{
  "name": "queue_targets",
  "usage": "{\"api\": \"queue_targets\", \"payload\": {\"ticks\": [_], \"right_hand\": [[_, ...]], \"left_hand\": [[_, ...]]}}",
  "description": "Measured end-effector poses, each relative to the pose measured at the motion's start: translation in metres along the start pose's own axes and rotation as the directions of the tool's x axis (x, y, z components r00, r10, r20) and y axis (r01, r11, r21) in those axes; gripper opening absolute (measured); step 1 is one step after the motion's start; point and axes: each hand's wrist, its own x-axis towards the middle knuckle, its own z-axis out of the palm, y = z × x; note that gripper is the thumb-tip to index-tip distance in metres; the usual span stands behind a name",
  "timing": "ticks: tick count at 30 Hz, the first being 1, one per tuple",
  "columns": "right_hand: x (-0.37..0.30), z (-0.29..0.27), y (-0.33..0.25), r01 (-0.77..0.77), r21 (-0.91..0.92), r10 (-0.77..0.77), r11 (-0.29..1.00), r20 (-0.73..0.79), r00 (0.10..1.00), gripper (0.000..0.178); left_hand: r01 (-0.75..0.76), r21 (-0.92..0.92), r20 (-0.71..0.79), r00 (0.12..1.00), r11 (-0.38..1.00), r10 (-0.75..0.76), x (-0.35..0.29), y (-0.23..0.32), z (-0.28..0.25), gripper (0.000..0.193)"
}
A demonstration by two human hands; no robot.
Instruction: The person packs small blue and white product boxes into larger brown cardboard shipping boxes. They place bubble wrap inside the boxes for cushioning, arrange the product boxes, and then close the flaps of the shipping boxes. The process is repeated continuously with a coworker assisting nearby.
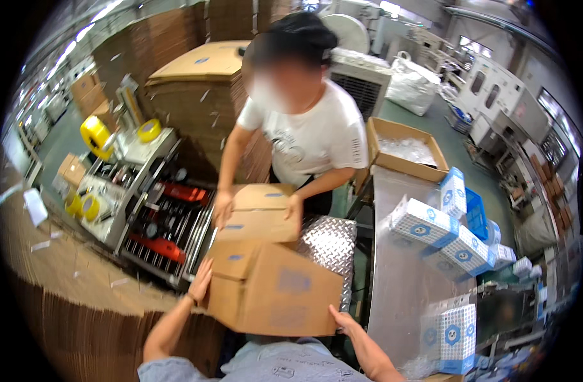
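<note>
Near carton (291,293): tilted, over the near left part of the tread plate (329,242), covering that corner; whether it bears on the plate cannot be told. Left hand (201,281): fingers extended, pressed to the carton's left side. Right hand (345,320): thumb at the carton's right edge, other fingers mostly hidden; the two hands grip the carton between them. Directly beyond, a co-worker (304,134) has both hands on the far carton (259,219); contact between cartons unclear. Left of the plate: machine with red parts (170,219). Right: steel bench (396,293), blue-and-white packages (425,223) toward its right edge, open box (380,134) of clear plastic at its far edge.
</note>
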Motion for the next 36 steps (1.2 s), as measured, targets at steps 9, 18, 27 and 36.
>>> {"api": "queue_targets", "payload": {"ticks": [9, 18, 27, 36], "right_hand": [[-0.167, 0.050, -0.126, 0.672, 0.189, -0.697, 0.716, 0.137, 0.704, 0.065], [-0.156, 0.126, -0.144, 0.501, -0.603, -0.445, 0.621, 0.255, 0.859, 0.058], [-0.121, -0.128, 0.015, 0.413, -0.589, -0.673, 0.694, -0.330, 0.662, 0.033], [-0.027, -0.374, -0.209, 0.454, -0.689, -0.788, 0.565, -0.288, 0.544, 0.054]], "left_hand": [[0.777, -0.607, 0.628, 0.598, 0.168, -0.499, 0.018, -0.007, 0.079, 0.068], [0.167, -0.152, 0.351, 0.931, 0.974, -0.104, 0.119, 0.180, 0.145, 0.074], [0.350, -0.230, 0.396, 0.886, 0.908, -0.241, 0.099, 0.067, 0.125, 0.034], [0.395, -0.142, 0.453, 0.841, 0.908, -0.295, 0.053, 0.024, 0.107, 0.038]]}}
